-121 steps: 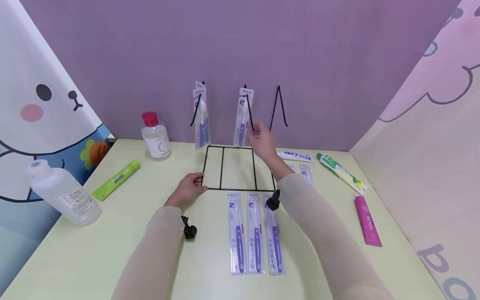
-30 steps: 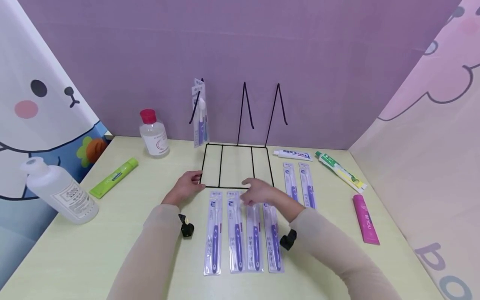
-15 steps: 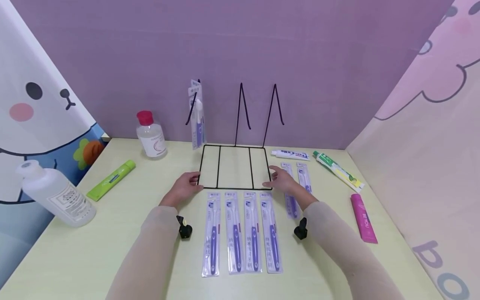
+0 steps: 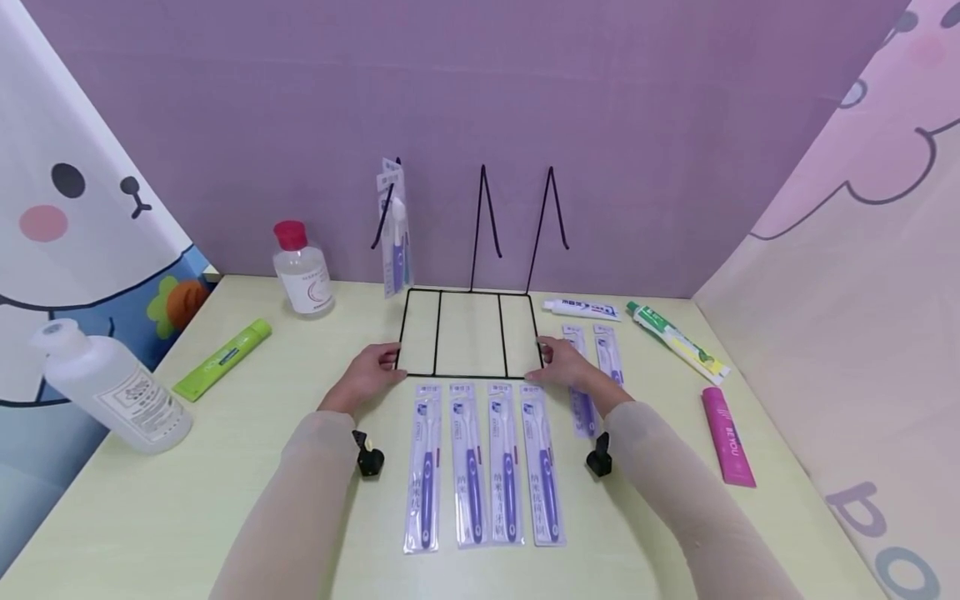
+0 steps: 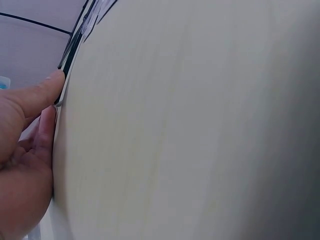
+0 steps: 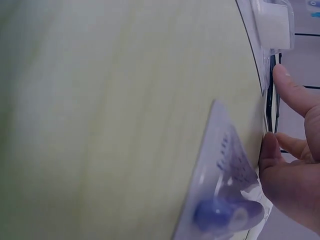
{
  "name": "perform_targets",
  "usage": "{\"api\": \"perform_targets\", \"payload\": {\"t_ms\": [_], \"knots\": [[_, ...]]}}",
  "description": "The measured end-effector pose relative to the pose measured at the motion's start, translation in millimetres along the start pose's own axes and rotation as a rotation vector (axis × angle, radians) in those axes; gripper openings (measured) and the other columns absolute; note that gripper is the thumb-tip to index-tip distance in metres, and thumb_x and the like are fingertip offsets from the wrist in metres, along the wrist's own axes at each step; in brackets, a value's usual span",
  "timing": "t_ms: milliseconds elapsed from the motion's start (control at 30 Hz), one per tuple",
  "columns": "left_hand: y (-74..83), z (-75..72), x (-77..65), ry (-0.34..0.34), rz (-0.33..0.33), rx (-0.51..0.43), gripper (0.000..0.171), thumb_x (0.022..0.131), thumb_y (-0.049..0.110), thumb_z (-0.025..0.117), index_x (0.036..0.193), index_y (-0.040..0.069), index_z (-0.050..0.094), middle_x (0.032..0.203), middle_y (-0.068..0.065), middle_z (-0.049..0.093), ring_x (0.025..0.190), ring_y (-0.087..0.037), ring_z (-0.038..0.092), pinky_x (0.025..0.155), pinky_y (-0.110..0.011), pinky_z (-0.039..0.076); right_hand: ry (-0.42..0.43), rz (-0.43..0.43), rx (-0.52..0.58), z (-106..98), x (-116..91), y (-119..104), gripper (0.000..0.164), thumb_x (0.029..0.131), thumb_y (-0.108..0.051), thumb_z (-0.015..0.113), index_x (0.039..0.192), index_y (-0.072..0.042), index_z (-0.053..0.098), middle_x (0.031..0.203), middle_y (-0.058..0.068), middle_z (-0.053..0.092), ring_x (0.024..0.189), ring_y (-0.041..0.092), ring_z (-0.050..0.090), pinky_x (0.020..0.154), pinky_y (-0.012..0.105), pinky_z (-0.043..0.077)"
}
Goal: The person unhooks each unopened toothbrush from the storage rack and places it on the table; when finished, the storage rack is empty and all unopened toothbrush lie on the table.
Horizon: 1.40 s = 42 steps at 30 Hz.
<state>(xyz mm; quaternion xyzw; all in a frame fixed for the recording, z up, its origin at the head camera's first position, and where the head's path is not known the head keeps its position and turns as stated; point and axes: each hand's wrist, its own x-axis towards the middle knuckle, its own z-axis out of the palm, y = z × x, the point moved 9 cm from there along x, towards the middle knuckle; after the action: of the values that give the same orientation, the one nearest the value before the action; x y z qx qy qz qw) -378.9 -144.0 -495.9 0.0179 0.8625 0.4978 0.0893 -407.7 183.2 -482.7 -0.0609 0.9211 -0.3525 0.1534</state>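
Observation:
A black wire display rack (image 4: 471, 377) sits on the table, three hooks rising at its back. My left hand (image 4: 367, 377) grips its front left corner between thumb and fingers. At the front right corner, my right hand (image 4: 564, 363) pinches the frame likewise; the right wrist view shows the thumb (image 6: 295, 95) along the dark wire. Packaged toothbrushes (image 4: 395, 242) hang on the left hook, while the middle and right hooks are bare. In front of the rack lies a row of several packaged toothbrushes (image 4: 507, 475). Two more packs (image 4: 609, 354) lie beside and partly behind my right hand.
On the left stand a red-capped bottle (image 4: 306, 279) and a white pump-style bottle (image 4: 120, 392), with a green tube (image 4: 222, 360) between them. Toothpaste tubes (image 4: 678, 342) and a pink tube (image 4: 727, 437) lie on the right. A purple backdrop (image 4: 637, 167) closes the rear.
The toothbrush pack on the middle hook came off and now lies leftmost in the front row. My right hand then moved right to the rack's front right corner; the left hand stayed.

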Motion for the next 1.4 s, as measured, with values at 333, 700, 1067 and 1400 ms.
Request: {"api": "perform_targets", "payload": {"t_ms": [333,700,1067,1400], "knots": [[17.5,-3.6,5.6,-0.064,0.004,0.036,0.057,0.086,0.017,0.062,0.135,0.002,0.037,0.124,-0.018,0.046,0.113,-0.031,0.043,0.095,-0.042,0.036,0.013,0.012,-0.051,-4,-3,1,0.088,0.07,-0.025,0.078,0.141,-0.007,0.028,0.122,0.012,0.042,0.104,0.024,0.042,0.089,0.039,0.039],[109.1,-94.8,15.7,0.524,0.32,-0.31,0.038,0.086,0.003,0.058,0.122,0.0,0.047,0.119,-0.014,0.049,0.107,-0.025,0.048,0.087,-0.029,0.043,-0.01,0.016,-0.081,0,-2,1,0.091,0.069,-0.029,0.079,0.141,-0.007,0.028,0.12,0.012,0.044,0.103,0.024,0.043,0.089,0.039,0.039],[132.5,-106.6,27.2,0.597,0.369,-0.468,0.033,0.084,-0.007,0.055,0.116,0.001,0.048,0.109,-0.018,0.054,0.095,-0.023,0.052,0.084,-0.026,0.044,-0.022,-0.007,-0.088,5,2,1,0.091,0.07,-0.029,0.078,0.141,-0.006,0.027,0.123,0.014,0.043,0.106,0.024,0.042,0.09,0.039,0.038],[149.3,-105.3,18.8,0.575,0.445,-0.388,0.03,0.085,-0.004,0.056,0.115,0.001,0.051,0.105,-0.014,0.058,0.09,-0.021,0.053,0.08,-0.028,0.046,-0.022,0.01,-0.09,2,3,2,0.09,0.071,-0.029,0.078,0.142,-0.009,0.026,0.125,0.014,0.042,0.108,0.025,0.042,0.093,0.04,0.037]]}}
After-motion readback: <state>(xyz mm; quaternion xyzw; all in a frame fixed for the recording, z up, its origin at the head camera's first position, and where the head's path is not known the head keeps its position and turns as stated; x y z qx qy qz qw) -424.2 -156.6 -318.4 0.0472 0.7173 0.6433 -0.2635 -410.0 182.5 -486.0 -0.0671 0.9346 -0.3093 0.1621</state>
